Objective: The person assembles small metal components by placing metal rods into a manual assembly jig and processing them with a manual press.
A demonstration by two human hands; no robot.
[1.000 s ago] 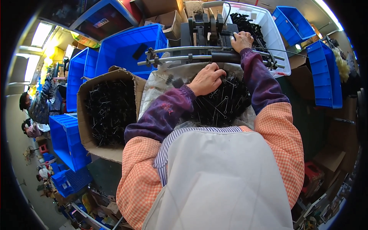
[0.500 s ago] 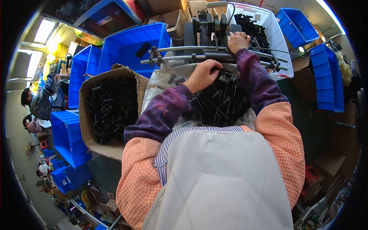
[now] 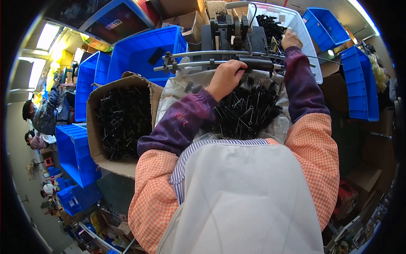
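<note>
My left hand [image 3: 227,78] is at the machine's lower rail, its fingers curled and pressed together beside the black cylinder [image 3: 259,63] on the rail. Whatever those fingers hold is hidden. Out to the right, my right hand [image 3: 292,39] is over the white bin [image 3: 308,55], slightly smeared, with its fingertips hard to make out. Black bristle brushes [image 3: 241,111] with looped wire stems lie heaped below my left hand on a pale plastic sheet [image 3: 169,94]. The machine [image 3: 230,34], dark with two metal rails [image 3: 190,54], stands just beyond.
To the left, a cardboard box [image 3: 98,144] holds more wire-stemmed black brushes. A large blue bin [image 3: 127,53] stands behind it, with another blue crate [image 3: 72,148] farther left. Black pieces [image 3: 268,28] fill part of the white bin. More blue crates [image 3: 359,84] stand at the right.
My right hand has left the machine and moved right, over the white bin. My left hand has shifted slightly up to the rail; the dark piece in its fingers no longer shows.
</note>
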